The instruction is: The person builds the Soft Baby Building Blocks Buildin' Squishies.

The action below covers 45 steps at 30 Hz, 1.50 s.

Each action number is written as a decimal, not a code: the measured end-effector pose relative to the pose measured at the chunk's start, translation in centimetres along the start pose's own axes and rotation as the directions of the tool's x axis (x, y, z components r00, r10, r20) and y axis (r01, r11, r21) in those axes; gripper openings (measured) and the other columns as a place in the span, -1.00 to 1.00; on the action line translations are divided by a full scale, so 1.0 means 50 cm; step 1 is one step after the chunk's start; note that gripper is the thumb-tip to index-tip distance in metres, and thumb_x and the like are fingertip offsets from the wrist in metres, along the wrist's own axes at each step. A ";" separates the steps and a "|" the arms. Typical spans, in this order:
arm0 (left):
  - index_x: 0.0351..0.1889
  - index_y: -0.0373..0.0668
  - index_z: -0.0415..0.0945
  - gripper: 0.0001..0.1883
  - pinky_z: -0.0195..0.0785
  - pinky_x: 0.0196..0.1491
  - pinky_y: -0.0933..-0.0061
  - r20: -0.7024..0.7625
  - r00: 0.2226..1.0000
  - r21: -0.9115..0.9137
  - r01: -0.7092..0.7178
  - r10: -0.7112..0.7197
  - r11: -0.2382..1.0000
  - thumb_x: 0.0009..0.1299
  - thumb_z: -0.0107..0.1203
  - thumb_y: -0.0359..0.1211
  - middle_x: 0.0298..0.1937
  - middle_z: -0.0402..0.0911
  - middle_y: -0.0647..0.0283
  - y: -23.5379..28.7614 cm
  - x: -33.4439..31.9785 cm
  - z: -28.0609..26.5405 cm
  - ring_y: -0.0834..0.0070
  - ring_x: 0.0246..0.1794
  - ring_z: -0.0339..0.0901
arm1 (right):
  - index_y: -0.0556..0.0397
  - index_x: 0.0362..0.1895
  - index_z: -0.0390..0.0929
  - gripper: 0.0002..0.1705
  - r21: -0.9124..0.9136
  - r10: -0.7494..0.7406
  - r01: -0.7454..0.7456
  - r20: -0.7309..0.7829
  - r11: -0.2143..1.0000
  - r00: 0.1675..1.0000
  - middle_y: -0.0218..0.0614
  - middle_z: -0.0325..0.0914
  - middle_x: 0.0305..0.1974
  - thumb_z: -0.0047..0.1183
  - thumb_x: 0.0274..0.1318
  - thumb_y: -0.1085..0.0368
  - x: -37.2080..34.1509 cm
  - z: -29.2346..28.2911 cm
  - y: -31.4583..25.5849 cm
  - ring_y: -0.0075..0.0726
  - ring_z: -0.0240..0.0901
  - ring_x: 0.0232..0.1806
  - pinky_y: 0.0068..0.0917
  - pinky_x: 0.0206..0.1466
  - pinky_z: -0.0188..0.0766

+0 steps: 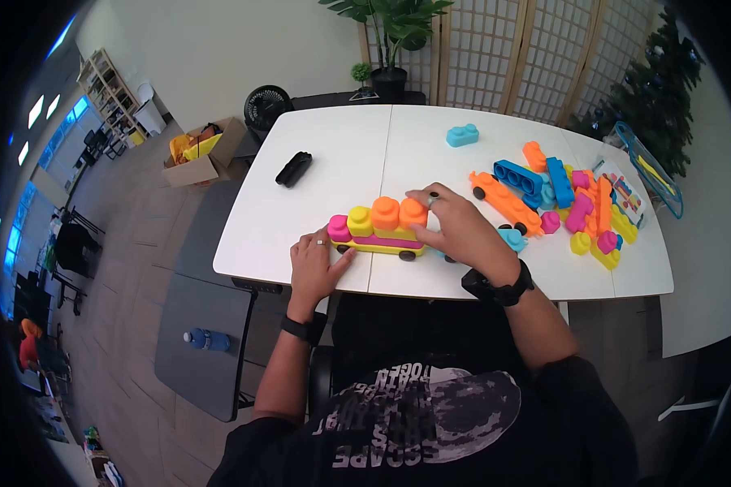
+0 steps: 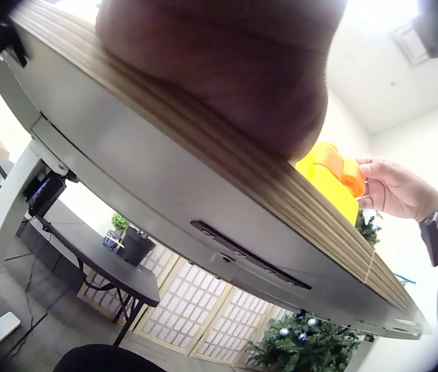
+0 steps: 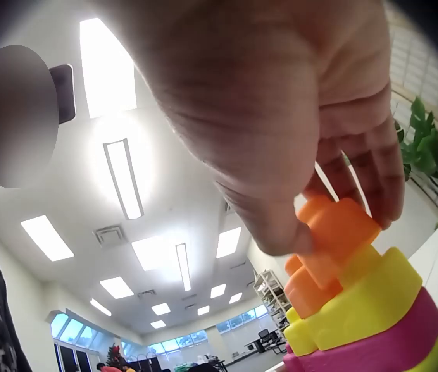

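Note:
A toy block car [image 1: 378, 244] with a yellow and magenta base and dark wheels stands on the table near its front edge. Along its top run a pink block [image 1: 339, 228], a yellow block [image 1: 359, 220], and two orange blocks, with more yellow under the orange ones. My right hand [image 1: 463, 226] pinches the rightmost orange block [image 3: 344, 236] between thumb and fingers; in the right wrist view this block looks tilted over the yellow block [image 3: 370, 298]. At the car's left end rests my left hand [image 1: 313, 264], fingers extended, thumb beside the front wheel.
On the right lies a pile of loose blocks, with an orange wheeled base [image 1: 508, 203] and blue pieces [image 1: 559, 183]. A light-blue block [image 1: 462, 135] stands at the back, a black case [image 1: 294, 169] at the left. The white table [image 1: 300, 219] has a rounded left edge.

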<state>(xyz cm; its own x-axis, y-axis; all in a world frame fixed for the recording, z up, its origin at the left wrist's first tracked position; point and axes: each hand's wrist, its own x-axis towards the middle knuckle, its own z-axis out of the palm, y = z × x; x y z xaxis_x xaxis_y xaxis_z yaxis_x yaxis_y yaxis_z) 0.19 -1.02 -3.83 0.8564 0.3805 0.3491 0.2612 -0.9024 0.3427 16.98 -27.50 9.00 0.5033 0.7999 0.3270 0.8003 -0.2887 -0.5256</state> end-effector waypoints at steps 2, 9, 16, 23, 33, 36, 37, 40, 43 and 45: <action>0.45 -0.23 0.53 -0.25 0.21 0.41 0.03 0.006 1.000 -0.018 0.007 -0.007 1.000 0.51 0.31 0.13 0.17 0.73 0.08 0.004 0.000 -0.004 0.13 0.31 0.54 | 0.19 0.41 0.60 -0.39 -0.118 -0.062 0.061 -0.006 0.991 0.998 -0.05 0.62 0.16 0.32 0.40 0.16 -0.001 0.021 0.007 0.06 0.67 0.09 -0.18 0.25 0.60; 0.62 -0.23 0.38 -0.12 0.17 0.47 -0.01 0.091 0.995 -0.031 0.050 -0.047 0.998 0.51 0.34 0.12 0.32 0.67 -0.01 0.010 0.004 -0.012 0.07 0.41 0.47 | 0.16 0.42 0.54 -0.37 0.006 0.032 -0.032 0.002 0.999 0.999 0.02 0.61 0.17 0.30 0.37 0.16 -0.007 0.022 0.011 0.17 0.67 0.10 -0.13 0.25 0.62; 0.72 -0.20 0.23 -0.06 0.18 0.60 0.02 -0.206 0.943 -0.238 -0.309 0.262 0.921 0.49 0.45 -0.07 0.58 0.45 -0.10 0.124 0.106 -0.188 -0.05 0.56 0.38 | -0.04 0.53 0.25 -0.25 0.074 0.045 -0.041 -0.050 0.996 0.998 0.09 0.64 0.04 0.26 0.35 0.19 -0.028 0.088 0.047 0.29 0.73 0.03 0.06 0.08 0.69; 0.40 -0.32 0.56 -0.44 0.56 0.30 0.24 0.305 0.888 -0.442 -0.189 0.345 0.877 0.53 0.42 -0.26 0.20 0.75 -0.03 0.210 0.182 -0.148 0.18 0.19 0.74 | 0.00 0.57 0.17 -0.19 0.136 0.092 -0.088 -0.022 0.987 0.996 0.24 0.67 0.11 0.25 0.35 0.21 -0.023 0.097 0.047 0.40 0.72 0.01 0.08 0.11 0.66; 0.30 -0.35 0.57 -0.51 0.61 0.18 0.39 0.311 0.907 -0.572 -0.060 0.284 0.818 0.50 0.47 -0.38 0.07 0.77 0.14 0.176 0.177 -0.115 0.47 0.06 0.70 | 0.17 0.36 0.24 -0.36 0.153 0.100 -0.107 0.050 0.982 0.994 0.16 0.74 -0.12 0.25 0.46 0.14 -0.023 0.096 0.067 0.27 0.75 -0.05 0.07 0.01 0.65; 0.29 -0.35 0.56 -0.52 0.62 0.15 0.40 0.321 0.899 -0.550 -0.078 0.297 0.831 0.49 0.47 -0.38 0.03 0.79 0.14 0.170 0.186 -0.127 0.48 0.03 0.71 | 0.16 0.37 0.24 -0.40 0.162 0.076 -0.079 0.024 0.984 0.997 0.16 0.74 -0.10 0.22 0.48 0.17 -0.013 0.112 0.070 0.27 0.75 0.00 0.08 0.03 0.61; 0.28 -0.35 0.56 -0.52 0.63 0.14 0.40 0.320 0.898 -0.554 -0.081 0.302 0.828 0.49 0.47 -0.37 0.01 0.80 0.14 0.168 0.184 -0.127 0.49 0.02 0.72 | 0.16 0.38 0.24 -0.41 0.157 0.061 -0.062 0.015 0.986 0.998 0.16 0.74 -0.09 0.21 0.49 0.19 -0.013 0.114 0.069 0.27 0.75 0.01 0.08 0.03 0.60; 0.30 -0.33 0.56 -0.49 0.61 0.17 0.38 0.374 0.883 -0.533 -0.046 0.283 0.845 0.48 0.49 -0.35 0.04 0.79 0.13 0.160 0.190 -0.140 0.44 0.04 0.73 | 0.16 0.39 0.23 -0.42 0.167 0.094 -0.104 0.070 0.981 0.993 0.14 0.74 -0.07 0.20 0.50 0.22 -0.001 0.119 0.056 0.24 0.74 0.05 0.09 0.07 0.55; 0.32 -0.30 0.55 -0.47 0.60 0.22 0.34 0.260 0.898 -0.555 -0.162 0.355 0.816 0.48 0.49 -0.34 0.09 0.75 0.12 0.140 0.185 -0.120 0.40 0.10 0.71 | 0.17 0.46 0.21 -0.36 0.160 0.098 -0.105 0.051 0.982 0.994 0.14 0.73 0.03 0.20 0.50 0.22 0.007 0.143 0.062 0.24 0.72 0.12 0.12 0.12 0.52; 0.39 -0.27 0.50 -0.44 0.57 0.23 0.37 0.270 0.903 -0.533 -0.150 0.335 0.832 0.50 0.47 -0.36 0.14 0.72 0.16 0.135 0.179 -0.115 0.44 0.16 0.67 | 0.18 0.51 0.19 -0.33 0.168 0.105 -0.114 0.059 0.979 0.993 0.16 0.72 0.06 0.17 0.52 0.21 0.012 0.150 0.057 0.26 0.71 0.14 0.13 0.15 0.52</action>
<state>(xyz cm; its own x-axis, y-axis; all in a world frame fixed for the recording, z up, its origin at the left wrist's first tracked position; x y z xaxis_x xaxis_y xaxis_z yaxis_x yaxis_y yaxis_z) 7.05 -2.56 6.63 0.9808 -0.0136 0.1947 -0.1484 -0.7003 0.6982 17.09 -23.90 1.80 0.5647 0.7945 0.2233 0.6717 -0.2852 -0.6838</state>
